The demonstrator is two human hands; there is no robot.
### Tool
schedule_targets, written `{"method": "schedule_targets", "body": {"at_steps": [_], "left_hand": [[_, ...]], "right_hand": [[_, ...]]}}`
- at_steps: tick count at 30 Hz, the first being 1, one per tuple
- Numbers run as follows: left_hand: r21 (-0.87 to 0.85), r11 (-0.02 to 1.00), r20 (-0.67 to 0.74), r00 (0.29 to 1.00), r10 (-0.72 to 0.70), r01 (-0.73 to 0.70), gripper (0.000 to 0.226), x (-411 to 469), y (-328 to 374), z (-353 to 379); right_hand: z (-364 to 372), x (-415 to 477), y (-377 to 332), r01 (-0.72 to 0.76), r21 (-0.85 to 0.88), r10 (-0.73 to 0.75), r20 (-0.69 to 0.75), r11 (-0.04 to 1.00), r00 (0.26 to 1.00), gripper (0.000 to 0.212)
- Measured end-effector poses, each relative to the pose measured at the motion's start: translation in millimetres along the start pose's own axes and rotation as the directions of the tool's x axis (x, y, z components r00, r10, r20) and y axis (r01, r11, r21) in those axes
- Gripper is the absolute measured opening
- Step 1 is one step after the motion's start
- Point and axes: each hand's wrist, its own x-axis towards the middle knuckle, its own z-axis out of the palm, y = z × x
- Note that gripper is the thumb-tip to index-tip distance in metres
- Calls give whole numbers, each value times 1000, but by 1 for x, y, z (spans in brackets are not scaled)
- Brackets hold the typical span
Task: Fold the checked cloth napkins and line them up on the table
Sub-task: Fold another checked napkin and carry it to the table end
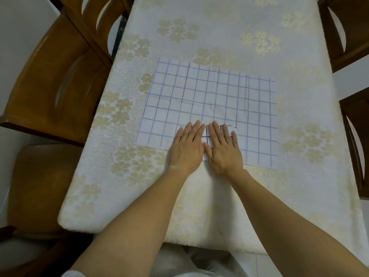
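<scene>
While lying flat side by side, the left hand point(186, 149) and right hand point(224, 150) press straight, outstretched fingers, gripping nothing, onto the near edge of a checked napkin point(209, 96) spread flat on the floral-clothed worktop point(127, 188).

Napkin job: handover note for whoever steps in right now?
Left hand: flat, fingers straight, pressing the near edge of the napkin.
Right hand: the same, right beside it, thumbs almost touching.
Napkin: spread flat in the middle of the table, creases showing; only one in view.
Done: laid out flat; cannot tell whether it is already folded once.
Left: fold it down, then line it up with any others.
</scene>
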Motion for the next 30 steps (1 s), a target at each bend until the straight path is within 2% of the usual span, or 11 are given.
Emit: {"method": "schedule_targets", "body": {"at_steps": [6,11,14,17,19,22,25,30], "left_hand": [[39,991,40,990,-133,132,70,-6,-13,-6],[62,983,58,983,-175,171,74,-10,-20,-10],[1,983,9,983,-185,185,73,-13,-16,-14],[-9,997,-48,996,-79,79,67,-3,-3,-18],[-20,1000,38,999,-9,9,69,6,8,-16],[35,999,85,996,-11,8,66,5,9,-7],[20,996,47,995,-85,84,64,-4,-2,-6],[103,984,75,986,-152,144,64,-14,-21,-11]], "right_hand": [[-12,-11,32,-158,-63,160,39,985,986,63],[-17,-7,37,-157,-92,167,101,983,981,64],[-22,-5,29,-167,-81,168,10,983,986,64],[-27,4,3,-39,-40,35,-97,998,995,62],[-21,10,-15,91,26,-90,-31,996,995,61],[-11,8,-16,108,115,-114,42,987,993,60],[-9,3,4,112,-18,-111,55,993,992,60],[-22,-14,45,-18,-114,26,73,993,997,61]]}}
